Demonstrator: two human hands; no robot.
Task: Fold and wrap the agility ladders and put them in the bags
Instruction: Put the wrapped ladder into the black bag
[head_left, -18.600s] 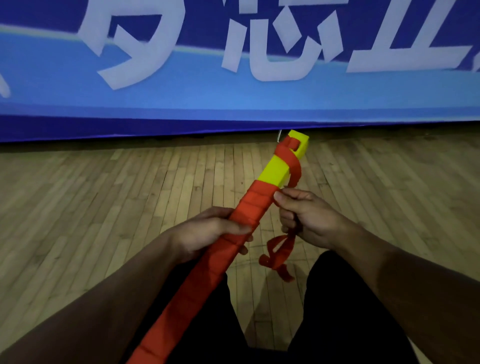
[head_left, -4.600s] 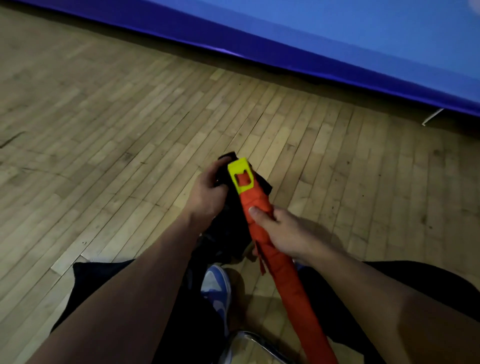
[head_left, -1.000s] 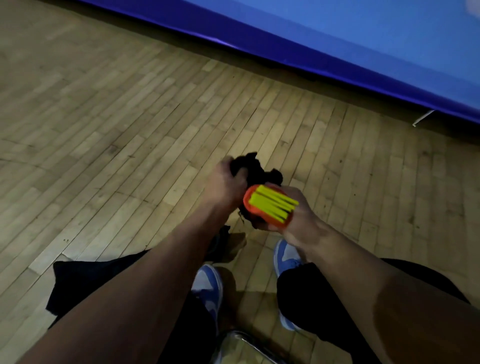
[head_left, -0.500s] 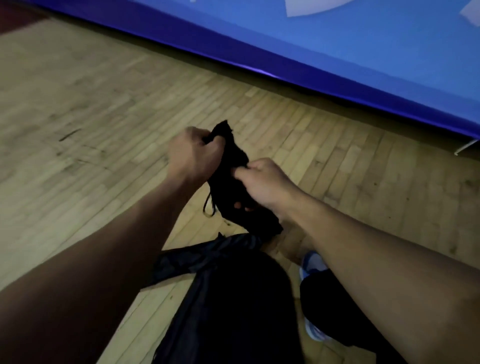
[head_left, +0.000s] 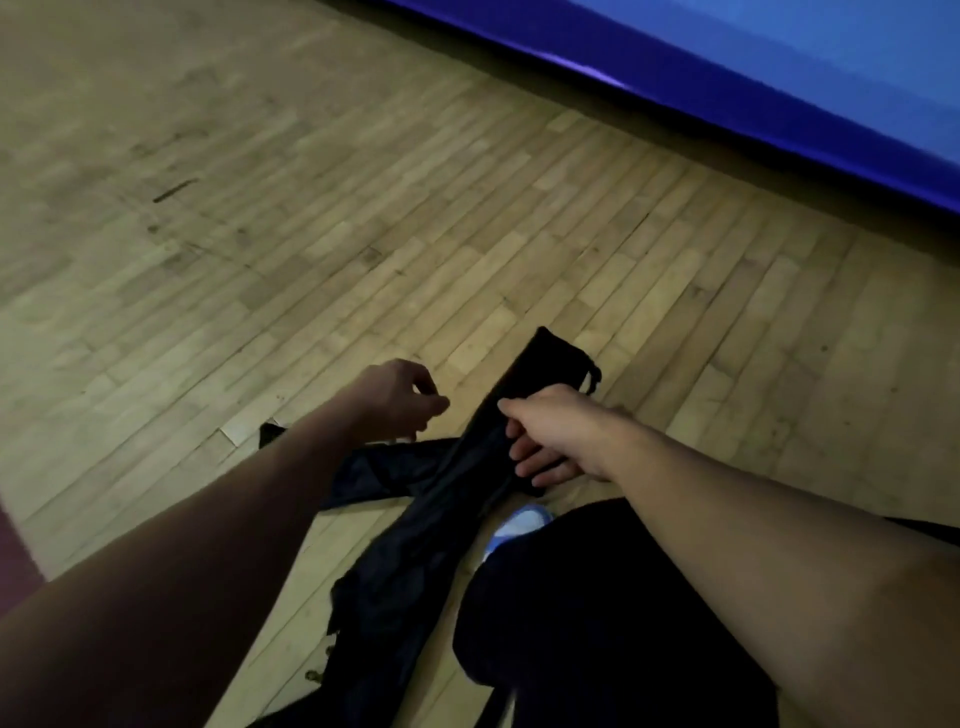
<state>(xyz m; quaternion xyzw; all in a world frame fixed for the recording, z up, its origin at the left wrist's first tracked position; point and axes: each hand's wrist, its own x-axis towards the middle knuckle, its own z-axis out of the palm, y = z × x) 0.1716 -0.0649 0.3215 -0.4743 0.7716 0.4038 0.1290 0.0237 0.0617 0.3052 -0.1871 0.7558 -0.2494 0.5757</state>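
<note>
A long black bag (head_left: 457, 478) is held slanting above the wooden floor (head_left: 311, 249), gripped by the curled fingers of the right hand (head_left: 550, 436). Left of the bag, the left hand (head_left: 395, 400) is seen with fingers loosely curled, holding nothing. A second black bag (head_left: 384, 470) lies beneath. Beyond, a blue banner (head_left: 779, 78) is seen.

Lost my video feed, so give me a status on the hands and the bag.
Right hand grips long black bag. Left hand loosely curled, empty. Ladder not visible. Second black bag lies underneath.
</note>
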